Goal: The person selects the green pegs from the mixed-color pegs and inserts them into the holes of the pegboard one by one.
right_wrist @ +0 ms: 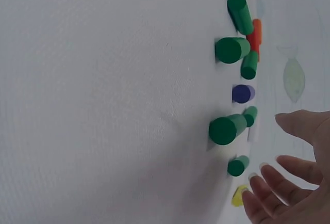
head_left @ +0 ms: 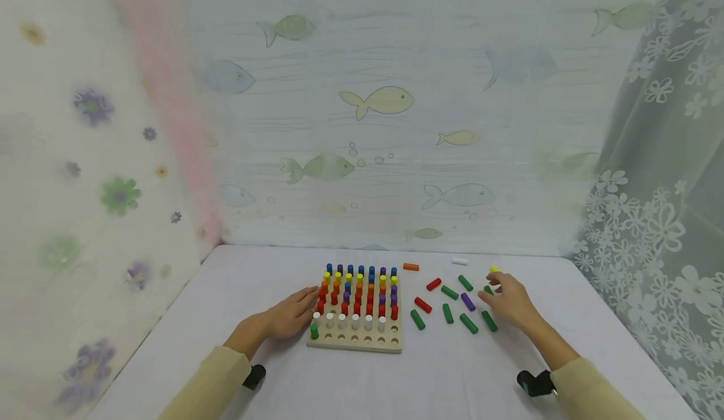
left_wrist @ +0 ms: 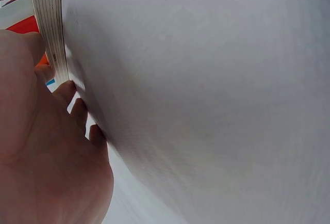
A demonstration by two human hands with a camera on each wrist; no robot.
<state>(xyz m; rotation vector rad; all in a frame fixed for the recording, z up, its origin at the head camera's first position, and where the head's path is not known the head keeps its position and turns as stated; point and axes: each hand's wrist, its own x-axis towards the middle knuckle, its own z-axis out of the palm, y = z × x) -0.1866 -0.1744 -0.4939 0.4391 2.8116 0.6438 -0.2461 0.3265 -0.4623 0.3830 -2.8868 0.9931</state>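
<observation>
A wooden pegboard point(head_left: 354, 342) stands on the table with rows of coloured pegs: blue, yellow, orange, purple, red and white. One green peg point(head_left: 314, 331) stands in its near left corner, and the rest of that near row shows bare holes. My left hand point(head_left: 291, 313) rests against the board's left side; in the left wrist view its fingers touch the wooden edge point(left_wrist: 50, 28). Over the loose pegs on the right hovers my right hand point(head_left: 509, 300), fingers spread and holding nothing. Near its fingers lie a green peg point(right_wrist: 237, 166) and a yellow peg point(right_wrist: 239, 195).
Between board and right hand lie several loose green pegs point(head_left: 468, 324), two red pegs point(head_left: 423, 305) and a purple peg point(head_left: 467, 302). Farther back are an orange peg point(head_left: 411, 267) and a white peg point(head_left: 460, 261). A fish-patterned curtain point(head_left: 384, 175) hangs behind the white table point(head_left: 254, 266).
</observation>
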